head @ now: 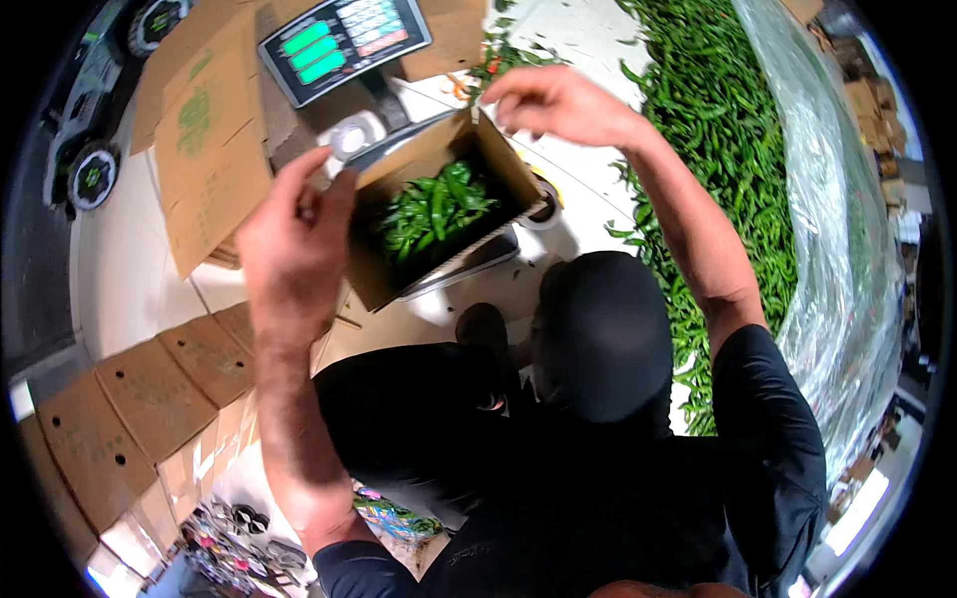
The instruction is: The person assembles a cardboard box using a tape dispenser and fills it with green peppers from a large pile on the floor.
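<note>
An open cardboard box point(516, 176) stands on the platform of a digital scale point(497, 250), with green chili peppers point(441, 205) in its bottom. Beside the box's left end is my left hand point(295, 239), raised, blurred, its thumb and fingers apart with nothing seen between them. At the far right corner of the box, my right hand point(561, 105) hovers with loosely bent, spread fingers; whether a fingertip touches the corner is unclear. The scale's display panel point(344, 48), lit green, rises behind the box. A roll of tape point(353, 136) lies near the left fingertips.
A long heap of green chilies point(718, 134) runs along the right, bordered by clear plastic sheeting point(830, 284). Flattened cardboard point(209, 149) lies at left, above closed cartons point(157, 396). Another roll point(549, 205) sits right of the box. My knee point(605, 336) is close in front.
</note>
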`<state>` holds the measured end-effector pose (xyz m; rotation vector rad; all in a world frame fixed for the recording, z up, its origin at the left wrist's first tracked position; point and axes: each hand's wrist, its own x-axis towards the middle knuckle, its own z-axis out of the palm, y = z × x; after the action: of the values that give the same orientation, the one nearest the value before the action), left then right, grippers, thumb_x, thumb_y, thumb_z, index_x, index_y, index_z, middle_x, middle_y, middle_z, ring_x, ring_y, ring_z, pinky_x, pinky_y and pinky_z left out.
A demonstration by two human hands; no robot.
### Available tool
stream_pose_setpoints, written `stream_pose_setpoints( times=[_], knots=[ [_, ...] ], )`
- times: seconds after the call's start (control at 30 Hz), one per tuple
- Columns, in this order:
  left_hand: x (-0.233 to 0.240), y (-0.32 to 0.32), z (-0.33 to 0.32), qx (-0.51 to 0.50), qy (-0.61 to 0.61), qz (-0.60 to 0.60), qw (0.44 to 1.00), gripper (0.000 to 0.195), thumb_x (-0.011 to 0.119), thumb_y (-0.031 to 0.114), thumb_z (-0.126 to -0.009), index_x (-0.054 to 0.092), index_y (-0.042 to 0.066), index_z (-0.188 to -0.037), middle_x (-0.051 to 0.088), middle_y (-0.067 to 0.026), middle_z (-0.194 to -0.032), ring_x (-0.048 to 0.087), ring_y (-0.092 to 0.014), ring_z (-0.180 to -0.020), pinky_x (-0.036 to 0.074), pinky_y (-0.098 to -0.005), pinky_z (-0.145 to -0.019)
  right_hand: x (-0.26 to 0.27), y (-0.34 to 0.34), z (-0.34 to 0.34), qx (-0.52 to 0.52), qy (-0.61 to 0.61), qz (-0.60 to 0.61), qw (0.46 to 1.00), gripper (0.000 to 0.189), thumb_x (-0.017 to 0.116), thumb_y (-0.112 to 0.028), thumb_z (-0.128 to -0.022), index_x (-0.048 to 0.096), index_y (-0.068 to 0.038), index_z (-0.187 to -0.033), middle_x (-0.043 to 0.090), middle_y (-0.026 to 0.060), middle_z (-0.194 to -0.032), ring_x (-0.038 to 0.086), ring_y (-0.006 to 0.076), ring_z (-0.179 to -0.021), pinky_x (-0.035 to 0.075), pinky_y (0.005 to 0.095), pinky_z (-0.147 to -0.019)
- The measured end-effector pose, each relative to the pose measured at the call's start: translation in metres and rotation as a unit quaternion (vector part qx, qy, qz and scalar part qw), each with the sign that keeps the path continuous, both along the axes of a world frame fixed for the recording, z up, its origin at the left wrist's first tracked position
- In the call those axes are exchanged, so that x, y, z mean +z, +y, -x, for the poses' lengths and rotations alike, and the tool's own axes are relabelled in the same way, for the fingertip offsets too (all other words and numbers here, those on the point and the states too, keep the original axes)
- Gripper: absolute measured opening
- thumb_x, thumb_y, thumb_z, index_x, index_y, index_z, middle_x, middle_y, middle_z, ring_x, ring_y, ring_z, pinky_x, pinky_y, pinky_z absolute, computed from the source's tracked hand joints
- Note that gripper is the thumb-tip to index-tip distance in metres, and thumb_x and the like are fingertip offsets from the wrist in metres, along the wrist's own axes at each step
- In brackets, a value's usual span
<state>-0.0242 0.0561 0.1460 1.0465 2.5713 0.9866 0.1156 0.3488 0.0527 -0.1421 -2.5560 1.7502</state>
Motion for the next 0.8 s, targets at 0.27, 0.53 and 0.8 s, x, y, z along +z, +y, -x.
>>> stream_pose_setpoints(
  times=[0.27, 0.53, 0.8],
  knots=[
    [-0.011, -0.011, -0.003, -0.015, -0.104, -0.005, 0.994, 0.035, 0.062, 0.018, -0.102, 0.061, 0.007, -0.135, 0.05, 0.0044, -0.078, 0.047, -0.005, -0.071, 0.042, -0.0211, -0.064, -0.157, 0.068, -0.23, -0.226, -0.352, -0.327, 0.847, 0.021, 0.062, -0.024, -0.088, 0.071, -0.006, -0.095, 0.073, 0.0157, -0.092, 0.07, 0.0358, -0.088, 0.056, 0.0464, -0.077],
    [-0.022, 0.006, -0.008, -0.031, -0.081, 0.068, 0.994, 0.035, 0.063, 0.016, -0.101, 0.062, 0.007, -0.135, 0.053, 0.0047, -0.079, 0.047, -0.005, -0.072, 0.043, -0.0205, -0.067, -0.274, -0.022, -0.31, -0.144, -0.354, -0.441, 0.812, 0.034, 0.059, -0.014, -0.085, 0.06, -0.006, -0.118, 0.064, 0.013, -0.117, 0.061, 0.0295, -0.114, 0.05, 0.0402, -0.096],
    [-0.026, 0.012, -0.012, -0.024, -0.094, 0.103, 0.99, 0.038, 0.065, 0.018, -0.1, 0.062, 0.007, -0.136, 0.05, 0.0056, -0.076, 0.045, -0.005, -0.07, 0.04, -0.0198, -0.065, -0.331, 0.003, -0.289, -0.101, -0.34, -0.478, 0.803, 0.026, 0.057, -0.017, -0.088, 0.061, -0.001, -0.108, 0.062, 0.0147, -0.11, 0.062, 0.0299, -0.104, 0.057, 0.0388, -0.083]
  ],
)
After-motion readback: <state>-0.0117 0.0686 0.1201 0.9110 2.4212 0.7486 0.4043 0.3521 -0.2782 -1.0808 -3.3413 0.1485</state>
